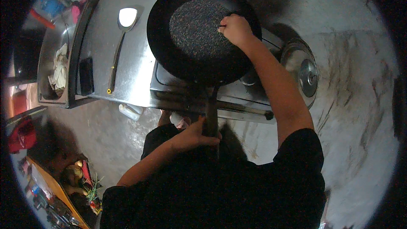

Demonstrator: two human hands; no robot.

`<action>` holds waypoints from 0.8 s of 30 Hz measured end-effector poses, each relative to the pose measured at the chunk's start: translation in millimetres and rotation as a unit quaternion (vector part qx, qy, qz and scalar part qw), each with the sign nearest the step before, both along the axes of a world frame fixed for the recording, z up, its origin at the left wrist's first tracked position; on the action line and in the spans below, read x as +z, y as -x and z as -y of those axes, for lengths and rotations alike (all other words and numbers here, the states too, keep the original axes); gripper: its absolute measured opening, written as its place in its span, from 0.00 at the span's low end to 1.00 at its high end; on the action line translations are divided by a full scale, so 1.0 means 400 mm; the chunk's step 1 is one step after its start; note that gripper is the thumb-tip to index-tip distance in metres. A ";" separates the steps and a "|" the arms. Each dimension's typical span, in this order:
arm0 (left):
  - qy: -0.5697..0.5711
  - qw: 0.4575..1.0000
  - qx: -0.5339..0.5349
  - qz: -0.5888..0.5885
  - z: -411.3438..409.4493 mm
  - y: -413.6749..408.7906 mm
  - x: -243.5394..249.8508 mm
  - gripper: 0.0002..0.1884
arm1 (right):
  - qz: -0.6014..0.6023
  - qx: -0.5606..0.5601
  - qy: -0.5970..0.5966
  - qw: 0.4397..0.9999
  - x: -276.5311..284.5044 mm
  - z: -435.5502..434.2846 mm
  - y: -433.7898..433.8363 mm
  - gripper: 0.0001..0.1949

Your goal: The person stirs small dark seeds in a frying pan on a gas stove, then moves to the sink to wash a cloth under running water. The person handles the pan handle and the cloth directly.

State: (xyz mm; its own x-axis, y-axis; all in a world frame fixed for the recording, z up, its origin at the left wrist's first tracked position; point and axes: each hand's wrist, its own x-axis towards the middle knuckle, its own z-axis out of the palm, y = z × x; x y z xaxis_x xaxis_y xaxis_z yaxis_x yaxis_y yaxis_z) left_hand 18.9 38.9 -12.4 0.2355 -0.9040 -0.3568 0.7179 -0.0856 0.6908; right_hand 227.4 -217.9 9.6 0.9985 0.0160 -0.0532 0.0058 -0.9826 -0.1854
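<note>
A large black wok [203,66] is above the gas stove, its speckled grey bottom facing up to me. My left hand [198,135] grips the wok's long handle [211,111] near my body. Over the right part of the wok's inside, my right hand [235,30] has its fingers pinched together, with a small dark thing between them that I cannot make out. Left of the wok, a metal spatula [117,54] with a yellow-marked handle lies on the steel counter.
A glass lid [308,76] stands at the right of the stove [171,93]. At the left is a steel sink [54,100] holding a pale cloth [60,66]. Vegetables [92,190] lie on the floor at lower left, beside an orange-edged board [60,194]. The steel counter [98,38] adjoins the sink.
</note>
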 end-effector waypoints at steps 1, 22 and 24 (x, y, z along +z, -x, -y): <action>-0.004 1.000 -0.003 -0.005 0.000 -0.003 0.005 0.30 | 0.002 0.000 -0.003 1.000 -0.005 0.001 -0.001 0.12; -0.067 0.996 0.013 0.065 -0.069 -0.010 -0.006 0.29 | 0.050 -0.066 -0.201 0.976 0.083 0.006 0.042 0.12; -0.065 0.997 0.041 0.031 -0.088 -0.002 -0.014 0.26 | 0.055 -0.095 -0.241 0.964 0.109 0.002 0.060 0.12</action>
